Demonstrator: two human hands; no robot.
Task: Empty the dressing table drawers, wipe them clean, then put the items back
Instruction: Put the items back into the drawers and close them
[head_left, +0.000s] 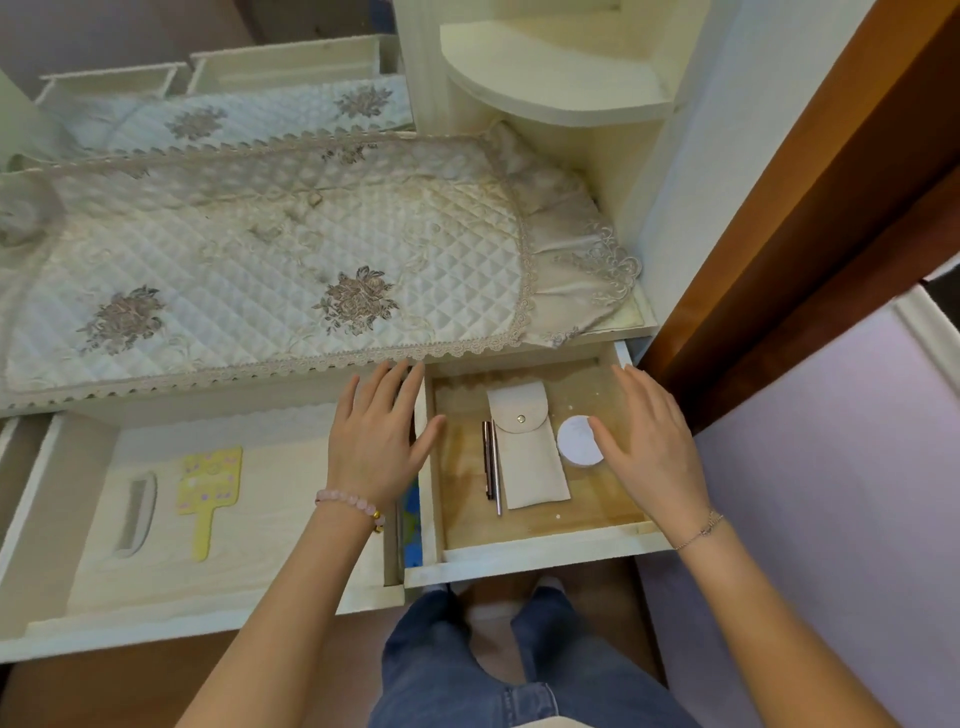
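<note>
left hand (376, 441): fingers spread wide, holds nothing, over where left drawer (208, 618) meets right drawer (545, 553) | right hand (652, 447): fingers straight, holds nothing, thumb by round white box (574, 441) | right drawer: pouch (530, 462), two pens (492, 467), box | left drawer: comb (136, 514), yellow mirror (208, 493)

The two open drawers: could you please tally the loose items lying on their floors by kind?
Slim metallic pens: 2
Cream fabric snap pouch: 1
White round container: 1
Pale plastic comb: 1
Yellow handled paddle: 1
Total: 6
Blue patterned thing between the drawers, mostly hidden: not counted.
</note>
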